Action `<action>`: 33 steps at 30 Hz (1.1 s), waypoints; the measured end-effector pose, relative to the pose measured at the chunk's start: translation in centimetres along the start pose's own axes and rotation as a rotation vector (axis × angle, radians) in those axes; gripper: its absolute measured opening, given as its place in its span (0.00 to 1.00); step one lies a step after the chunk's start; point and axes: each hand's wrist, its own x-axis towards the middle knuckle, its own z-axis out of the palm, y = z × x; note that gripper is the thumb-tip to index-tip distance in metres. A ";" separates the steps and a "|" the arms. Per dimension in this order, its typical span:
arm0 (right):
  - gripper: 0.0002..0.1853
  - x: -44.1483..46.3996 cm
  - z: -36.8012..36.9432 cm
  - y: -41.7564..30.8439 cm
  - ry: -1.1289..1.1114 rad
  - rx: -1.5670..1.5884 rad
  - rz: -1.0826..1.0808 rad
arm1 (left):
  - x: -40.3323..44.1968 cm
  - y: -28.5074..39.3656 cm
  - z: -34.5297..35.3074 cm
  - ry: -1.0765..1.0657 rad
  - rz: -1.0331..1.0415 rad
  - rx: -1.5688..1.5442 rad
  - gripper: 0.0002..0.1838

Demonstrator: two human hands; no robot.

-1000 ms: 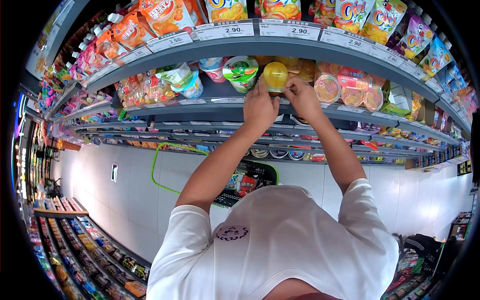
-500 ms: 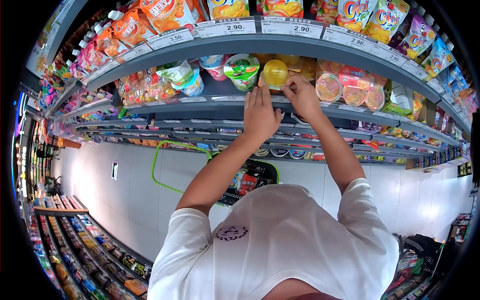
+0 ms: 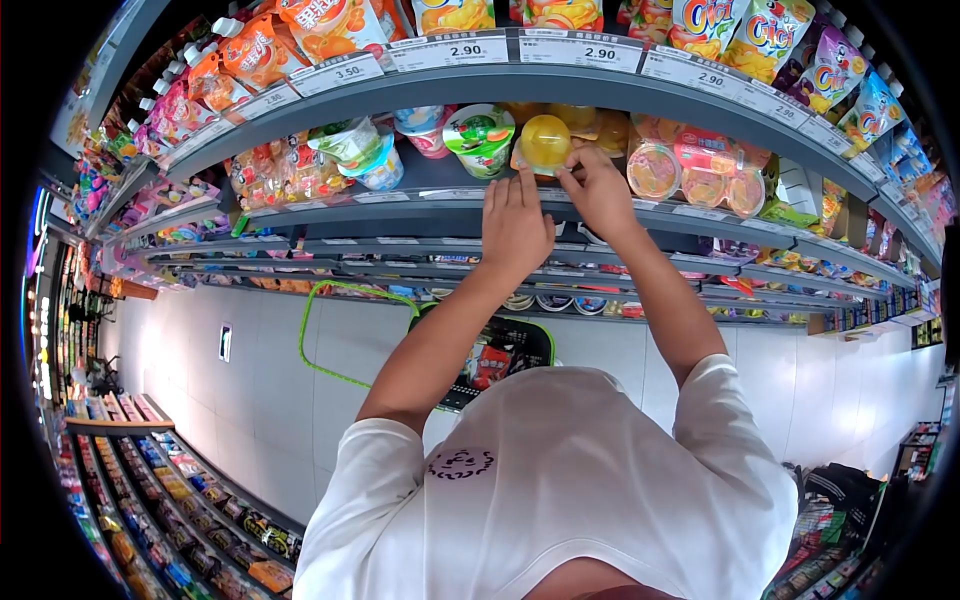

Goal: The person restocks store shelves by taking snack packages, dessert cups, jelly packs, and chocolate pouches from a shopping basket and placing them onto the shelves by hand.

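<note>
A yellow jelly cup [image 3: 545, 143] with a rounded, see-through top stands at the front of a grey shelf, among other yellow cups behind it. My right hand [image 3: 598, 192] is at its right side, thumb and fingers pinched together at the cup's edge. My left hand [image 3: 517, 225] lies along the shelf front, fingers stretched out, fingertips at the cup's lower left. Just left of the yellow cup is a green-and-white lidded cup [image 3: 480, 140]. A pack of pink fruit jelly cups [image 3: 700, 170] sits to the right of my right hand.
Pouches hang over a shelf edge with price tags [image 3: 465, 50] above. Bagged sweets [image 3: 280, 172] and tilted cups [image 3: 360, 152] fill the left of the shelf. A black basket [image 3: 505, 352] with a green rim and packets is below my arms. Another shelf unit [image 3: 180, 500] stands at lower left.
The whole view has shifted slightly to the left and up. Both hands stay at the yellow jelly cup, with no clear movement of the cup.
</note>
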 end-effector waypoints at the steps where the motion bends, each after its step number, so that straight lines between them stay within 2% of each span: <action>1: 0.12 0.0 0.0 -0.1 -0.007 -0.011 0.007 | -0.1 0.0 0.0 0.009 0.012 0.012 0.41; 11: 0.09 -0.3 -0.9 -0.5 -0.053 0.047 0.000 | -0.1 -0.5 0.1 -0.002 0.057 -0.001 0.42; 13: 0.10 -0.9 -1.6 -1.2 0.114 -0.204 -0.312 | -0.3 -0.6 0.1 0.013 0.057 -0.038 0.42; 15: 0.10 -2.7 -2.6 -2.5 0.062 -0.141 -0.236 | -0.7 -0.6 0.1 0.028 0.050 -0.074 0.41; 17: 0.09 -4.8 -3.1 -2.9 -0.007 0.201 -0.007 | -1.3 -1.0 -0.1 0.038 0.042 -0.159 0.38; 18: 0.09 -6.2 -3.1 -2.8 -0.019 0.206 -0.003 | -1.9 -1.3 -0.2 0.033 0.029 -0.158 0.38; 20: 0.08 -9.4 -2.6 -1.9 -0.223 0.401 0.169 | -3.5 -1.7 -0.4 0.050 0.086 -0.242 0.34; 21: 0.08 -11.1 -2.0 -1.2 -0.235 0.405 0.177 | -4.1 -1.7 -0.4 0.042 0.074 -0.242 0.34; 23: 0.08 -14.5 -0.2 0.8 -0.417 0.363 0.358 | -5.4 -1.7 -0.5 0.021 0.165 -0.296 0.28; 24: 0.08 -15.8 0.9 2.2 -0.442 0.366 0.365 | -5.9 -1.6 -0.2 0.037 0.156 -0.346 0.24; 25: 0.08 -17.4 2.1 3.8 -0.548 0.340 0.383 | -6.8 -1.8 0.4 0.031 0.126 -0.347 0.24; 28: 0.08 -21.0 4.5 6.6 -0.757 0.241 0.416 | -11.8 -2.4 3.9 -0.197 -0.029 -0.503 0.18; 29: 0.08 -22.1 5.4 7.3 -0.821 0.171 0.424 | -14.0 -2.8 4.9 -0.202 -0.065 -0.507 0.18; 31: 0.10 -25.6 7.6 10.8 -0.897 0.175 0.438 | -18.4 -4.3 6.7 -0.514 -0.314 -0.620 0.15; 33: 0.11 -28.4 9.1 13.3 -1.059 0.062 0.442 | -23.7 -6.5 7.6 -0.678 -0.473 -0.545 0.13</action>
